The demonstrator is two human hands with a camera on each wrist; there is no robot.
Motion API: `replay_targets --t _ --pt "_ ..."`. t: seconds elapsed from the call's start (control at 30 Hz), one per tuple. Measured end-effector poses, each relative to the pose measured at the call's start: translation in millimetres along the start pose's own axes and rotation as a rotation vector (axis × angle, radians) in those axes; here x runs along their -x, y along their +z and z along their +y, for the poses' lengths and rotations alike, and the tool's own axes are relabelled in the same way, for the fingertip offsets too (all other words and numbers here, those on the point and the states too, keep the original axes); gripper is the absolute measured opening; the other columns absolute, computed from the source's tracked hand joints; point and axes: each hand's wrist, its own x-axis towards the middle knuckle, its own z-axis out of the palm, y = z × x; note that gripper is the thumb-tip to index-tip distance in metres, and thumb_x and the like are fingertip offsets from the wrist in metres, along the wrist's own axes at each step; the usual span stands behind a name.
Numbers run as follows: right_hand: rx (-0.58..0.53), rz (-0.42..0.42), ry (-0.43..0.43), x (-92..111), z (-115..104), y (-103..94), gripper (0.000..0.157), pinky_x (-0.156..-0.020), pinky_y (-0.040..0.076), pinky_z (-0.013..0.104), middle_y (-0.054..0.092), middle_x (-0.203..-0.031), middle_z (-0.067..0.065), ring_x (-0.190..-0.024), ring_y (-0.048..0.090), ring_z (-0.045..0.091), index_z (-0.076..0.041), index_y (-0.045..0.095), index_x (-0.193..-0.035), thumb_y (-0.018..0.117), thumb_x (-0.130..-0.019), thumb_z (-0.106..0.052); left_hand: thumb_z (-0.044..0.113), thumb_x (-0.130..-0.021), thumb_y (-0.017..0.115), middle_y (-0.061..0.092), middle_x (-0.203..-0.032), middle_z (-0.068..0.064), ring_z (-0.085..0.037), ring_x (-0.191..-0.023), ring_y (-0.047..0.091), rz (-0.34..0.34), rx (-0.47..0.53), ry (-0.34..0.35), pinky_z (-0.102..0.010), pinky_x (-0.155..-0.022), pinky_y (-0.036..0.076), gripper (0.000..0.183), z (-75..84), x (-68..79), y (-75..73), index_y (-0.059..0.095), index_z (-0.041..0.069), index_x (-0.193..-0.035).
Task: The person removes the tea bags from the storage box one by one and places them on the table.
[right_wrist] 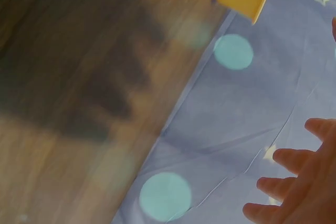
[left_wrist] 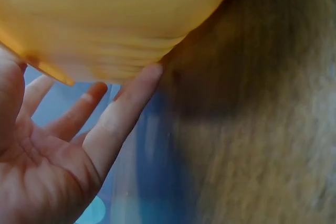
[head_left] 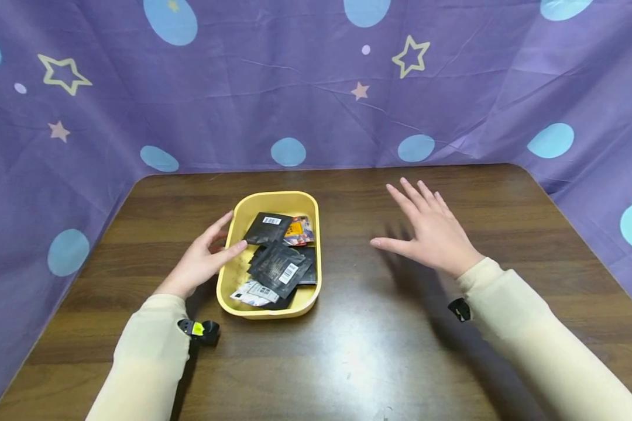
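A yellow plastic basin [head_left: 318,251] stands on the table left of centre, holding several flat packets. Two black packets with white barcode labels [head_left: 268,229] [head_left: 279,270] lie uppermost; a colourful orange packet [head_left: 298,230] and a white printed one [head_left: 255,293] show beside and under them. My left hand [head_left: 202,260] holds the basin's left side, thumb over the rim and fingers along the outside. In the left wrist view a fingertip meets the outer wall [left_wrist: 121,30] low down. Raised above the table at right, my right hand [head_left: 432,231] has its fingers spread and touches nothing.
The brown wooden table [head_left: 358,345] has a rounded far edge. Behind and beside it hangs a purple curtain [head_left: 274,76] with stars and blue dots. Dark straps with small devices [head_left: 202,331] sit at both wrists.
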Motion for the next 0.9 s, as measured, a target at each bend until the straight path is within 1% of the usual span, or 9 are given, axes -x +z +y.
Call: replay_targets --t 0.07,0.23,0.3,0.37,0.5,0.6,0.77,0.9 --pt "-0.005 0.009 -0.023 -1.1 -7.3 1.9 0.102 -0.122 0.009 0.057 0.019 -0.166 0.009 -0.152 0.012 0.037 -0.027 0.023 -0.159 0.065 -0.078 -0.073 0.032 -0.097 0.065 0.047 -0.142 -0.026 -0.037 -0.117 0.057 -0.009 0.049 -0.017 -0.033 -0.083 0.056 0.077 -1.4 -0.5 -0.5 0.021 0.025 -0.159" --pt "-0.01 0.032 -0.084 -2.4 -25.9 5.7 0.101 -0.122 0.011 0.056 0.021 -0.166 0.006 -0.152 0.014 0.036 -0.029 0.024 -0.158 0.068 -0.077 -0.072 0.032 -0.098 0.063 0.042 -0.146 -0.026 -0.021 -0.105 0.064 -0.062 0.198 -0.076 -0.039 -0.08 0.059 0.075 -6.9 -1.1 -4.1 0.019 0.029 -0.159" --pt "-0.006 0.033 -0.109 -2.4 -32.7 7.0 0.101 -0.123 0.011 0.055 0.021 -0.166 0.005 -0.152 0.015 0.036 -0.03 0.025 -0.158 0.067 -0.077 -0.072 0.032 -0.099 0.061 0.039 -0.149 -0.025 -0.014 -0.103 0.064 -0.081 0.235 -0.086 -0.038 -0.08 0.059 0.075 -9.6 -0.6 -5.9 0.018 0.028 -0.16" --pt "0.001 0.034 -0.136 -3.0 -38.2 8.6 0.1 -0.123 0.012 0.054 0.021 -0.165 0.006 -0.152 0.015 0.036 -0.029 0.025 -0.158 0.067 -0.077 -0.072 0.031 -0.1 0.06 0.037 -0.151 -0.025 -0.01 -0.104 0.063 -0.097 0.267 -0.087 -0.036 -0.081 0.059 0.074 -12.0 0.1 -7.3 0.017 0.028 -0.16" --pt "0.002 0.029 -0.171 -3.5 -46.4 12.3 0.1 -0.123 0.013 0.052 0.023 -0.165 0.007 -0.152 0.017 0.037 -0.028 0.027 -0.158 0.066 -0.078 -0.073 0.03 -0.102 0.057 0.033 -0.155 -0.024 -0.007 -0.109 0.06 -0.118 0.329 -0.093 -0.033 -0.084 0.057 0.071 -15.7 1.8 -8.7 0.016 0.028 -0.16" --pt "-0.006 0.023 -0.182 -3.4 -50.9 15.1 0.1 -0.123 0.013 0.052 0.023 -0.165 0.007 -0.152 0.017 0.036 -0.028 0.027 -0.157 0.066 -0.077 -0.073 0.031 -0.102 0.056 0.031 -0.155 -0.023 -0.005 -0.11 0.058 -0.12 0.35 -0.109 -0.032 -0.085 0.057 0.07 -16.2 2.9 -8.6 0.017 0.029 -0.16" --pt "-0.017 0.017 -0.213 -5.0 -58.1 21.5 0.1 -0.123 0.014 0.051 0.023 -0.165 0.008 -0.152 0.017 0.036 -0.026 0.028 -0.157 0.066 -0.078 -0.073 0.03 -0.102 0.055 0.032 -0.152 -0.023 -0.006 -0.11 0.058 -0.12 0.371 -0.104 -0.031 -0.084 0.056 0.068 -14.9 3.5 -7.2 0.018 0.029 -0.16" --pt "-0.036 0.012 -0.246 -7.0 -65.9 29.0 0.098 -0.123 0.016 0.05 0.026 -0.164 0.009 -0.151 0.02 0.036 -0.023 0.031 -0.156 0.067 -0.079 -0.071 0.028 -0.103 0.054 0.033 -0.148 -0.024 -0.007 -0.108 0.059 -0.126 0.402 -0.103 -0.03 -0.085 0.056 0.067 -13.7 3.4 -5.5 0.019 0.029 -0.16"
